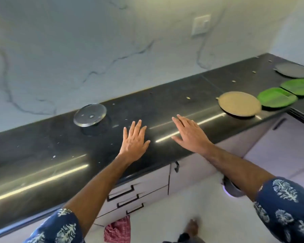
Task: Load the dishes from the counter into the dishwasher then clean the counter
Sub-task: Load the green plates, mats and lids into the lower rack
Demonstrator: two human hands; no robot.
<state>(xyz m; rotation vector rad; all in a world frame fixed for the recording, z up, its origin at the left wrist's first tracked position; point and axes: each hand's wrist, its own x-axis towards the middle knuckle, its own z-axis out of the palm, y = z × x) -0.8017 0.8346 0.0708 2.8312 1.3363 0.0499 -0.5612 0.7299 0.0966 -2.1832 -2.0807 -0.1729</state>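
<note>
Both my hands hover flat over the black counter with fingers straight, holding nothing. My left hand is near the counter's middle, just right of a clear glass lid. My right hand is beside it, reaching right. Farther right stands a tan round plate, then two green leaf-shaped plates and a grey round plate at the far end. Small crumbs are scattered over the counter.
A marbled white wall with a switch plate backs the counter. Below are white drawers with black handles and cabinet doors. A red checked cloth hangs at the bottom. My foot stands on the pale floor.
</note>
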